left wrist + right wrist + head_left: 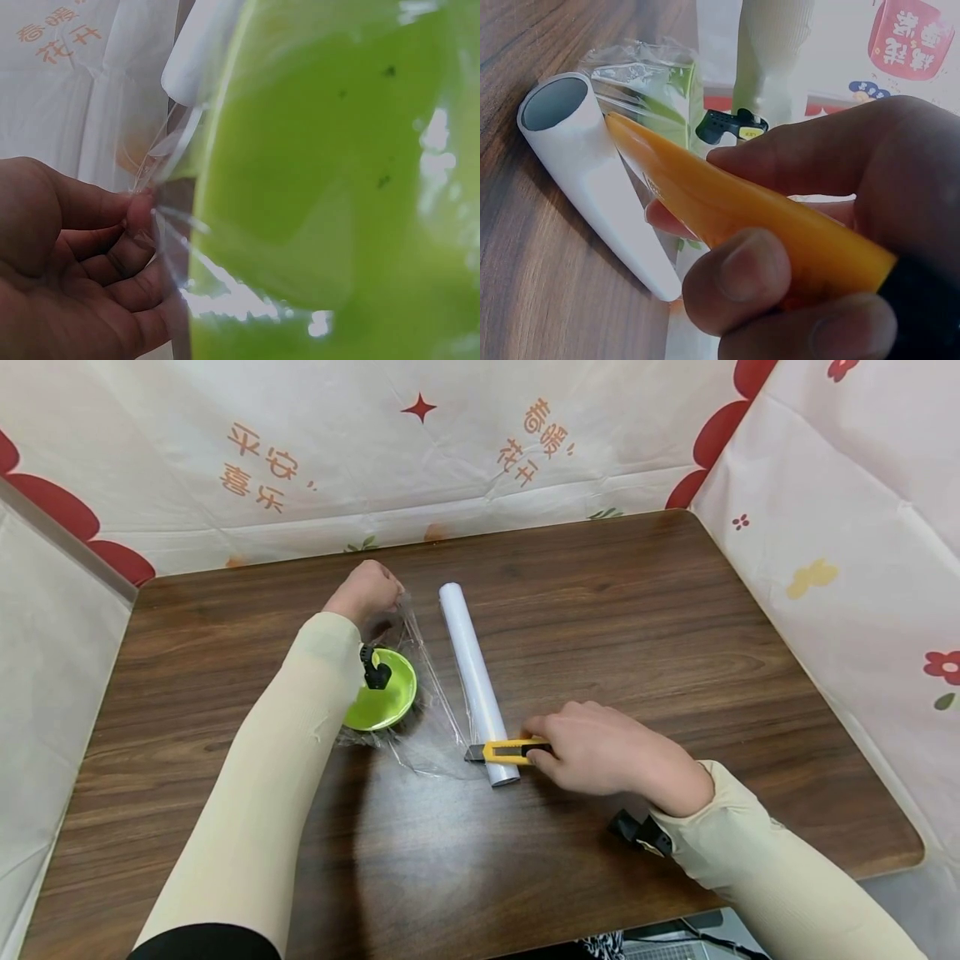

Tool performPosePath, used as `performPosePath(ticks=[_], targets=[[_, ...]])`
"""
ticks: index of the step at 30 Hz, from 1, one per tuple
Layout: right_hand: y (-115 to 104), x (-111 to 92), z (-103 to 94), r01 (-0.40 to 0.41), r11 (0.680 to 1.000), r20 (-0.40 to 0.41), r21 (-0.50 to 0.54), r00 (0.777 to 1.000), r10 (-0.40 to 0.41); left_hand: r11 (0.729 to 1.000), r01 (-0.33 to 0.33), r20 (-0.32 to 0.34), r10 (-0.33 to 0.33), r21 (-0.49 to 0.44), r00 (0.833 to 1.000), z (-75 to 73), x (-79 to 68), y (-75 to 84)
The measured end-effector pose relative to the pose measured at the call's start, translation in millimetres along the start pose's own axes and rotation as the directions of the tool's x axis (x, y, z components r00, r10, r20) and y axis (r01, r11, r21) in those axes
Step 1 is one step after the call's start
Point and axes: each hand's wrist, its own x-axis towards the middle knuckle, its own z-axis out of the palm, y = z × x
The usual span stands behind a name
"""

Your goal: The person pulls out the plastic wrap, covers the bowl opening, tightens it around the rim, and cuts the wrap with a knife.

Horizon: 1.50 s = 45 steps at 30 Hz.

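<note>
A green bowl (402, 681) stands on the table with clear plastic wrap (431, 747) draped over it. Beyond the bowl, my left hand (367, 591) pinches the wrap's far edge between thumb and fingers, as the left wrist view shows. Creases run from that pinch across to a white roll (471, 668) lying to the bowl's right. My right hand (600, 747) grips a yellow utility knife (504, 752), its dark blade out and pointing left. The knife crosses over the roll's near end, and the blade tip lies at the wrap's edge. In the right wrist view the roll's hollow end (555, 105) shows.
The brown wooden table (637, 610) has a white printed cloth (360, 460) hanging behind it and another along its right side. Below the front edge, part of a keyboard (667, 950) and some cables (705, 935) show.
</note>
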Motion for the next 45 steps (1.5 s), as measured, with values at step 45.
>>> performPosePath(ticks=[45], targets=[[-3.3,-11.1,-0.6,0.033,0.999,0.002,-0.031,0.999,-0.033,1.0,-0.005,0.001,0.005,0.014,1.0,-6.3,-5.8,-3.8]])
